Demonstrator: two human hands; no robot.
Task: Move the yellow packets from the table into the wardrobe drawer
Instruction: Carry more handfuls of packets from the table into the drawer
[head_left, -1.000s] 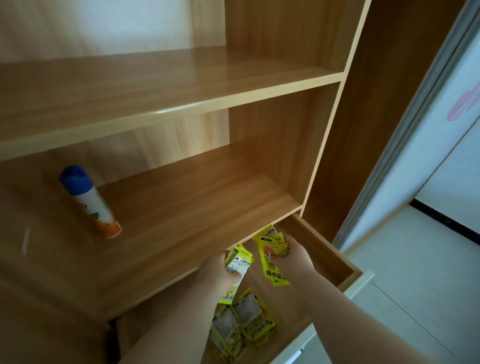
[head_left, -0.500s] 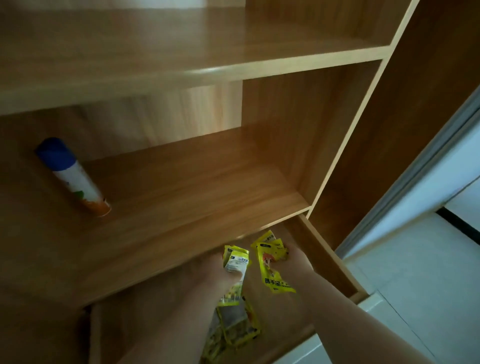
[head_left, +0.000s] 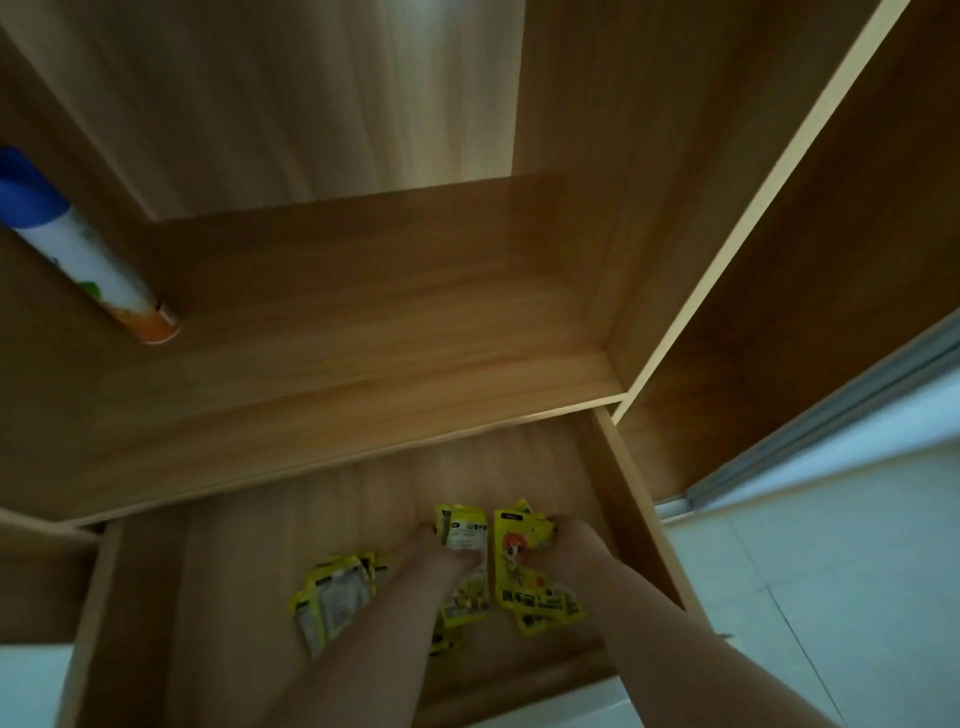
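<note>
The open wardrobe drawer (head_left: 631, 514) fills the lower middle of the view. My left hand (head_left: 441, 558) grips a yellow packet (head_left: 465, 535) with a white label inside the drawer. Just to its right, my right hand (head_left: 566, 545) holds a few yellow packets (head_left: 524, 582) that hang down from it over the drawer's floor. Several more yellow packets (head_left: 335, 597) lie on the drawer bottom, left of my left forearm.
A white spray can (head_left: 83, 257) with a blue cap stands on the wooden shelf (head_left: 363, 353) above the drawer, at the left. The wardrobe's side panel (head_left: 779, 312) rises on the right, with a sliding door rail and pale floor tiles (head_left: 831, 571) beyond it.
The view has tilted downward and closer to the drawer. Both hands have sunk lower into the drawer, still holding their packets.
</note>
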